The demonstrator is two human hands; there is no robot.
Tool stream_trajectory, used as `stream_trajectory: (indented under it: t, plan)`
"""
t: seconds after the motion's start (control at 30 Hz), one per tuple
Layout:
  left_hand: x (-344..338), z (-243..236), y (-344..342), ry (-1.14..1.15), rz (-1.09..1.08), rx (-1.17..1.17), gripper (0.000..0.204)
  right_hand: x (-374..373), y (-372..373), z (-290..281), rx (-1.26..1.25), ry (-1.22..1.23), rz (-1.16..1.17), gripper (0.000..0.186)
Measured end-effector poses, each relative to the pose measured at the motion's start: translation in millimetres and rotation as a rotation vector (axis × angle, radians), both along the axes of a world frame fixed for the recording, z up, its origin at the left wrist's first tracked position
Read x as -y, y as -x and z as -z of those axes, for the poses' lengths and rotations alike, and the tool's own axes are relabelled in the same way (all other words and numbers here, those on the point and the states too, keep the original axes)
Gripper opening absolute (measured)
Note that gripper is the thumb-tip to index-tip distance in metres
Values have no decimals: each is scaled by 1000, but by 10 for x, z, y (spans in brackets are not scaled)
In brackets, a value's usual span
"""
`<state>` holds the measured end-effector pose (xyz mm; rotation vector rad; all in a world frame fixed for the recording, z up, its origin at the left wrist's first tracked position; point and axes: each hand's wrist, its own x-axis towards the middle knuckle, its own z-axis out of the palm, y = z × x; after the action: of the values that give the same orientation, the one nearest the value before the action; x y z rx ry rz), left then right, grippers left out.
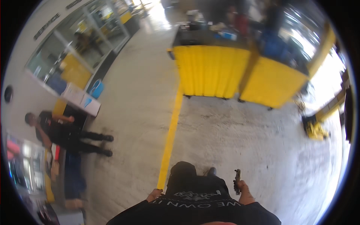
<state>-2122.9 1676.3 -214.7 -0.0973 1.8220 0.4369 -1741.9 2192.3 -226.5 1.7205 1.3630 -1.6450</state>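
Observation:
My right hand (244, 188) is closed around a dark metal part (237, 176) with a hooked upper end, held out beside my right hip. Its exact kind is too small to tell. On the other side, my left hand (154, 195) hangs close to my body, its fingers curled in. Whatever it may hold is hidden. Below me show my dark shirt (198, 206), dark trousers and the tip of one shoe (212, 171) on the concrete floor.
A yellow floor line (170, 138) runs ahead to a yellow wheeled workbench (212, 71), with a second yellow bench (273, 82) to its right. Leftward, a person in dark clothes (62, 129) is beside a counter with boxes (80, 98). A yellow post base (316, 129) stands at right.

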Motion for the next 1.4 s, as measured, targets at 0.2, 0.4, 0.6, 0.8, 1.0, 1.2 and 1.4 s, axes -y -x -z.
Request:
stream_trajectory:
  t: [0.2, 0.4, 0.6, 0.8, 1.0, 1.2, 1.4]
  plan:
    - [-875, -466, 495, -13, -324, -46, 40, -1609, 2646, -825, 7, -12, -344, 40]
    - [-1247, 368, 2336, -78, -213, -600, 31, -1589, 5487, -810, -119, -34, -314, 51]
    - [-1874, -208, 5749, -216, -140, -589, 41, -1249, 8470, -1339, -521, 272, -141, 42]
    - [-2850, -825, 8425, -438, -434, -721, 43, -1429, 10832, -1797, -728, 726, 131, 39]
    - [-3124, -428, 9358, -122, -328, -367, 44, -2117, 12490, -2061, -742, 636, 75, 41]
    - [-3331, -506, 9976, 89, -417, -61, 44, -3080, 13996, -2506, -916, -33, 30, 28]
    - [-3458, 504, 11483, -378, 427, -163, 45, -4283, 15233, -2754, -747, -446, -138, 33]
